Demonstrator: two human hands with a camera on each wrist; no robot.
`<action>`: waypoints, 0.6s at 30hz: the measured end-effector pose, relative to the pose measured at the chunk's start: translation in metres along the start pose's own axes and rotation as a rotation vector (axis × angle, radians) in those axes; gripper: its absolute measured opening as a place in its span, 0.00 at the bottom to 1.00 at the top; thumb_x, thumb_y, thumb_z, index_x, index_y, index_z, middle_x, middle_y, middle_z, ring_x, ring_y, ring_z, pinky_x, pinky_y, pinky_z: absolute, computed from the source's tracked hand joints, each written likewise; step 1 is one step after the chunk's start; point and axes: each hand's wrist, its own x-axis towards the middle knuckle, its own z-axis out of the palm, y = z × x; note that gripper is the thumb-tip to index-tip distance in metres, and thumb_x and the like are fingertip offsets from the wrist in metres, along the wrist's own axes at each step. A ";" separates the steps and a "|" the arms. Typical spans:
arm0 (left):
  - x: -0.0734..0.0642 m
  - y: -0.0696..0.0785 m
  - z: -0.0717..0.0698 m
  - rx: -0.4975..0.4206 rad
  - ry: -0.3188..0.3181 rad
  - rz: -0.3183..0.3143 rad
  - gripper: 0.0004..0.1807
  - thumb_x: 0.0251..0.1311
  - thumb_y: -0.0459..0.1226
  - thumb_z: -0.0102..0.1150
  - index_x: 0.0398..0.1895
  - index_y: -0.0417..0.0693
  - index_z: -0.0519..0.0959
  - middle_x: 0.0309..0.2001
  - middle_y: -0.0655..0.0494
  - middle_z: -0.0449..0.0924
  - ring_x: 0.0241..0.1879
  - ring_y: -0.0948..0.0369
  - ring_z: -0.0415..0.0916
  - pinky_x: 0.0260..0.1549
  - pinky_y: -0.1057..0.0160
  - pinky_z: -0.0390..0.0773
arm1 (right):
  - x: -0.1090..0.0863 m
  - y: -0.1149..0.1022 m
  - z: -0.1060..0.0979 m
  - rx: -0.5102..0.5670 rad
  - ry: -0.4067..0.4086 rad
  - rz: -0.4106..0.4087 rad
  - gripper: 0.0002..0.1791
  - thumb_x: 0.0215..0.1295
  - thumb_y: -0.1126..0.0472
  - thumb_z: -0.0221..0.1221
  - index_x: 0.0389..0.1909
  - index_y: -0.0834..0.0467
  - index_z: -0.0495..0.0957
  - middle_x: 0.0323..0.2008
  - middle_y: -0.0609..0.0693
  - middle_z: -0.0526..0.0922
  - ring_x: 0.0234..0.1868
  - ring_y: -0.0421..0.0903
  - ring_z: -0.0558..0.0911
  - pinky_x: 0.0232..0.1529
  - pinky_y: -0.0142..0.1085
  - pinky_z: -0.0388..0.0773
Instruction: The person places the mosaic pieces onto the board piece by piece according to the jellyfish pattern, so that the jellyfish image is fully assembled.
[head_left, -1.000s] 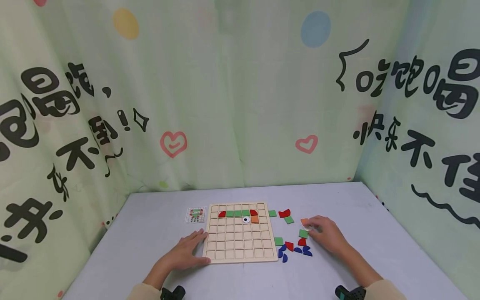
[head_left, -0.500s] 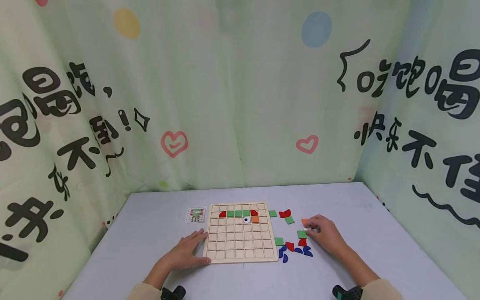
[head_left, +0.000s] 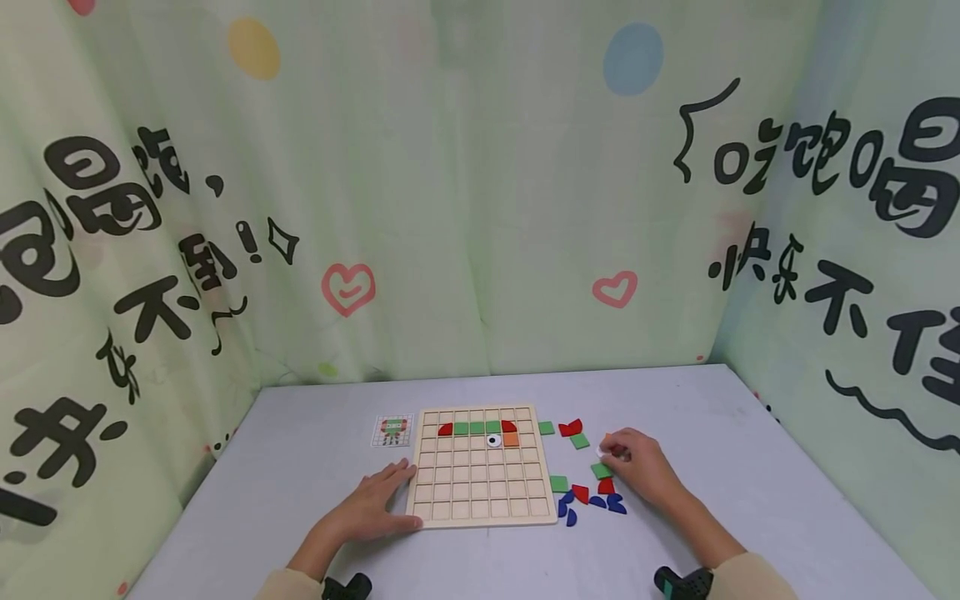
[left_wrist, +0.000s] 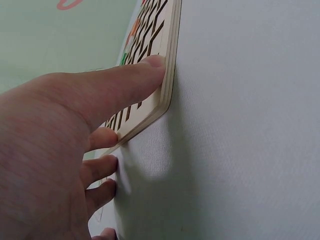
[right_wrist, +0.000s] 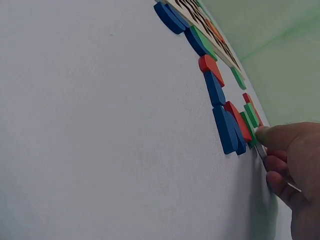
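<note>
A wooden grid board (head_left: 480,483) lies on the table, with a row of red and green pieces, an orange square (head_left: 511,439) and a round eye piece (head_left: 493,441) in its upper cells. My left hand (head_left: 377,504) rests at its left edge, the thumb (left_wrist: 142,75) on the near corner and the other fingers along the side. Right of the board, my right hand (head_left: 637,462) pinches a small white piece (head_left: 601,451), mostly hidden by the fingers. A green square (head_left: 602,471) lies just under these fingertips. An orange piece beyond them is largely covered.
A small picture card (head_left: 392,431) with a robot-like figure lies left of the board. Several blue pieces (head_left: 597,502), red pieces (head_left: 606,486) and green squares (head_left: 558,483) are scattered to its right. Printed curtains stand behind the table and at both sides.
My right hand has moved slightly left, bringing the white piece out beside the fingertips. The green square below has shifted a little left and turned. My left hand stays put.
</note>
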 end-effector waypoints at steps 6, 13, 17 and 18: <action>-0.001 0.001 -0.001 0.005 0.000 -0.005 0.48 0.48 0.57 0.69 0.70 0.48 0.64 0.74 0.47 0.58 0.74 0.44 0.53 0.71 0.35 0.50 | 0.003 -0.008 0.003 0.008 -0.035 0.020 0.07 0.59 0.65 0.65 0.39 0.57 0.84 0.37 0.50 0.83 0.37 0.42 0.78 0.39 0.31 0.83; -0.001 0.001 0.000 -0.004 0.002 0.004 0.48 0.48 0.56 0.69 0.70 0.47 0.64 0.74 0.47 0.58 0.74 0.44 0.53 0.70 0.35 0.50 | 0.006 -0.018 0.011 0.021 -0.070 0.076 0.07 0.59 0.63 0.66 0.38 0.56 0.84 0.36 0.49 0.82 0.37 0.42 0.77 0.40 0.32 0.83; -0.002 0.000 0.000 -0.004 0.002 0.008 0.48 0.48 0.57 0.69 0.71 0.47 0.64 0.74 0.47 0.58 0.74 0.44 0.53 0.70 0.34 0.50 | 0.008 -0.025 0.017 0.029 -0.080 0.095 0.08 0.57 0.63 0.67 0.38 0.56 0.84 0.35 0.49 0.81 0.36 0.42 0.76 0.39 0.32 0.83; -0.002 0.000 0.000 -0.003 0.002 0.009 0.48 0.48 0.57 0.69 0.71 0.47 0.64 0.74 0.47 0.58 0.74 0.44 0.53 0.70 0.34 0.50 | 0.009 -0.026 0.018 0.028 -0.080 0.095 0.08 0.56 0.63 0.68 0.38 0.56 0.84 0.35 0.49 0.81 0.36 0.42 0.76 0.39 0.32 0.83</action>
